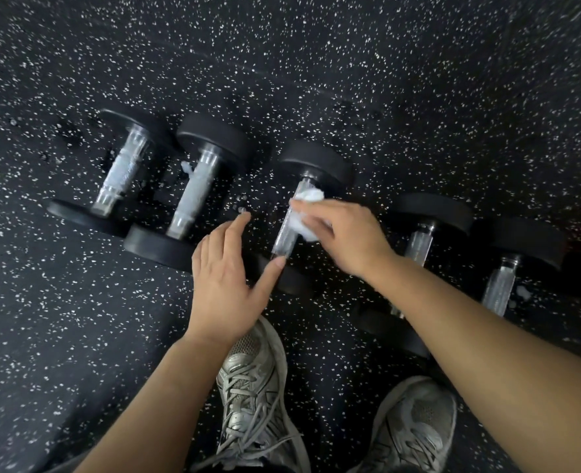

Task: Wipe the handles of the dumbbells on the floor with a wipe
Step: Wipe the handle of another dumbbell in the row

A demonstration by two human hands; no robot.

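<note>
Across the middle of the frame we see five dumbbells in a slanting row on the floor (pixel 419 80), which is black rubber flecked with white and fills the view. No containers show. At centre, our right hand (pixel 347 237) pinches a crumpled white wipe (pixel 304 213) against the handle (pixel 287 238) of the third dumbbell (pixel 316 158). Our left hand (pixel 224 278) is spread wide and holds nothing; its thumb tip lies at the near end of that handle. To the upper left lie the first dumbbell (pixel 125 165) and second dumbbell (pixel 197 186), with white scraps beside the second's handle. At right, our forearm crosses the fourth dumbbell (pixel 432 213); the fifth dumbbell (pixel 521 240) lies near the edge. Two grey shoes (pixel 251 397) stand at the bottom.
</note>
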